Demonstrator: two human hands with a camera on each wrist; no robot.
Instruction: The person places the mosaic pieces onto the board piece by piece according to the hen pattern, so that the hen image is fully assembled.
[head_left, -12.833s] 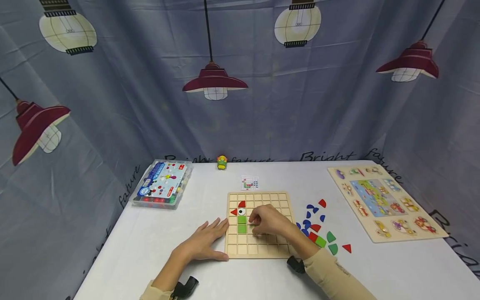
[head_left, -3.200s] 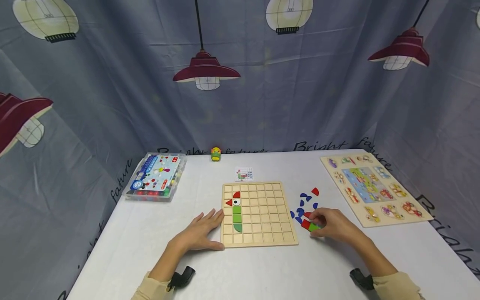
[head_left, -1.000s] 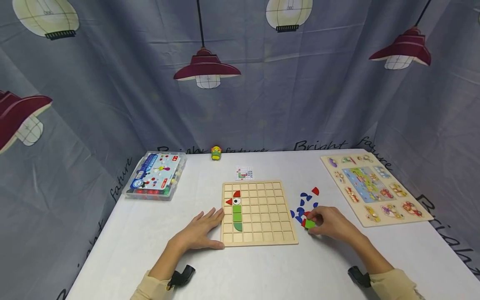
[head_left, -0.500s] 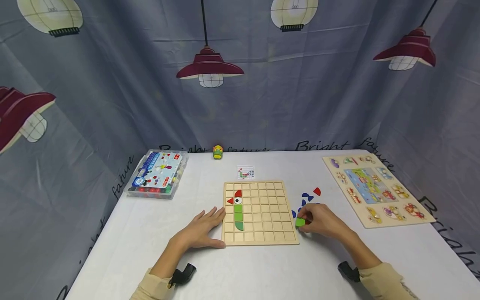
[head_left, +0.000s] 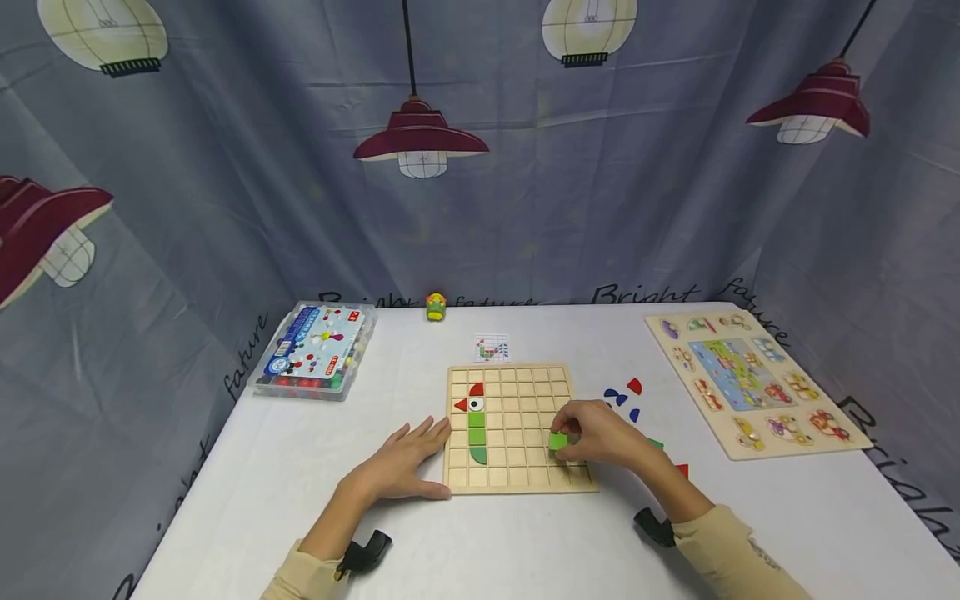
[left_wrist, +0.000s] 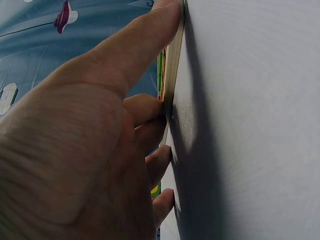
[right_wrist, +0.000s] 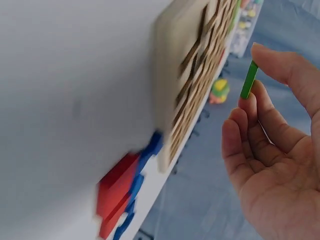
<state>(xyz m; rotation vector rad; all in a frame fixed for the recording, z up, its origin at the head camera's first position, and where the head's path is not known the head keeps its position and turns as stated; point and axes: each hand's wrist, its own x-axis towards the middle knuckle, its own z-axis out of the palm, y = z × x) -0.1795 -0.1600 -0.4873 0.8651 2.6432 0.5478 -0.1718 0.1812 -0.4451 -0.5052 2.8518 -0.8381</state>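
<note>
My right hand [head_left: 600,432] pinches a green square tile [head_left: 557,441] between thumb and fingertips, above the right part of the wooden grid board [head_left: 517,479]. In the right wrist view the same green tile [right_wrist: 249,80] appears edge-on, apart from the board. My left hand [head_left: 401,467] rests at the board's left edge, fingers spread; its thumb [left_wrist: 150,45] touches the board's side in the left wrist view. Set in the board's left columns are a red quarter-round [head_left: 476,389], a red triangle [head_left: 461,405], an eye tile [head_left: 476,403], green squares [head_left: 477,420] and a green quarter-round [head_left: 478,455].
Blue pieces [head_left: 617,397], a red quarter-round piece [head_left: 634,386] and other loose pieces lie right of the board, partly behind the right hand. A pattern card [head_left: 491,347], a small toy figure [head_left: 436,306], a plastic case [head_left: 315,350] and a picture puzzle board [head_left: 750,387] stand around.
A green quarter-round was added below the green squares since the earliest frame. My right hand has picked the green square tile from the loose pieces and moved left over the board. The left hand stays.
</note>
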